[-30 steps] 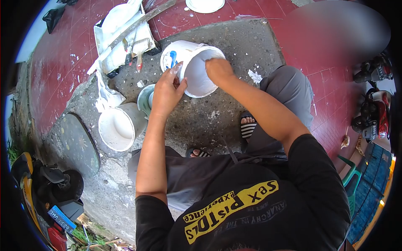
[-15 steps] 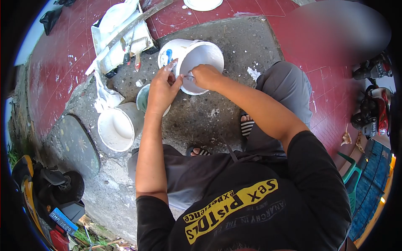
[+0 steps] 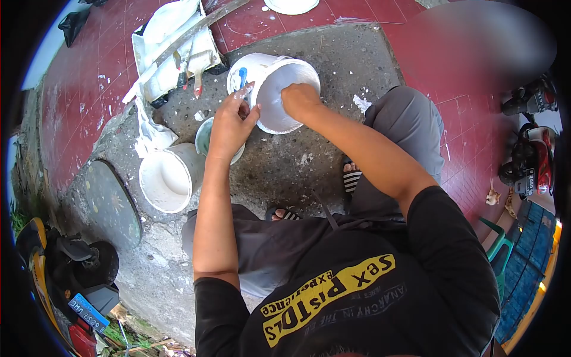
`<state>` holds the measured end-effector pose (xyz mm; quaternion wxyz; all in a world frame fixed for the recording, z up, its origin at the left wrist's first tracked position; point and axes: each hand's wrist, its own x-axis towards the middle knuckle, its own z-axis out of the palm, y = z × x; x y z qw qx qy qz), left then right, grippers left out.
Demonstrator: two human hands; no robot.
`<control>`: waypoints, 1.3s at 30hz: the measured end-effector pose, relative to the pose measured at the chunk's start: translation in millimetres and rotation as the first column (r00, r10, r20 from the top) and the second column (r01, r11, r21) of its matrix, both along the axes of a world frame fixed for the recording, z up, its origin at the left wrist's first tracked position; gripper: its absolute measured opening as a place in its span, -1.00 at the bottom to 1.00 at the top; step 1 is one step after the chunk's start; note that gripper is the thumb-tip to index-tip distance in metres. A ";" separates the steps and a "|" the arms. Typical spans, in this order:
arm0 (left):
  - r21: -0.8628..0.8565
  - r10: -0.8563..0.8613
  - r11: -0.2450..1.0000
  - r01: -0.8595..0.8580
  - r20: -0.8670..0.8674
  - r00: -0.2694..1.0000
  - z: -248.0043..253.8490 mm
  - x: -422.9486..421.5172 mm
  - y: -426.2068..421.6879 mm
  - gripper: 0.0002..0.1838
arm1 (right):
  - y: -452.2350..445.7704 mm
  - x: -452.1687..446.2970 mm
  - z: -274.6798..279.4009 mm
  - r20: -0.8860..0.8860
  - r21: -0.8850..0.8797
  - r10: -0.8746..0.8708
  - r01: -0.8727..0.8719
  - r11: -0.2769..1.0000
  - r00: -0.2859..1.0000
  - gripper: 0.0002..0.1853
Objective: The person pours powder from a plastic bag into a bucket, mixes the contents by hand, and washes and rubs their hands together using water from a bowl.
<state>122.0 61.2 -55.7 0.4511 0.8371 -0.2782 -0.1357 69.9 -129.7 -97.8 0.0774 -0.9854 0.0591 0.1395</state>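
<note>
A white plastic bucket (image 3: 257, 64) lies tilted on its side on the concrete, its mouth facing me. My left hand (image 3: 233, 124) grips the left side of its rim, fingers outside and thumb at the edge. Inside the mouth, my right hand (image 3: 301, 102) is closed like a fist near the inner wall; whatever it holds is hidden behind the fingers. Partly covered by my left forearm is a greenish-white tub (image 3: 204, 138). Another white bucket (image 3: 193, 163), with a pale inside, stands left of that forearm.
Paint-stained brushes (image 3: 198, 83) and a long wooden strip (image 3: 193, 33) rest on a white-smeared tray (image 3: 143, 56). A white rag (image 3: 151, 134) lies near the left bucket. A white lid (image 3: 291, 5) is at the back. Motorbikes stand at both sides.
My right hand has moved slightly right and deeper into the bucket, away from my left thumb. The small shiny piece seen at its fingers is now out of sight. My left hand stays at the rim.
</note>
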 end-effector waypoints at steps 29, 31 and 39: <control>0.003 0.100 0.995 -0.100 -0.049 0.994 -16.0 26.3 12.8 -0.72 | 20.3 24.8 -19.0 0.246 0.167 -0.007 -0.035 0.985 0.969 -0.78; -0.016 0.119 0.993 -0.120 -0.057 0.991 -16.5 28.1 15.9 -0.71 | 9.8 26.4 -22.3 0.278 0.144 -0.090 0.052 0.988 0.956 -0.77; 0.020 0.115 0.993 -0.114 -0.086 0.990 -22.8 30.6 20.4 -0.67 | 38.0 34.7 -20.7 0.176 0.184 0.037 -0.070 0.980 0.984 -0.75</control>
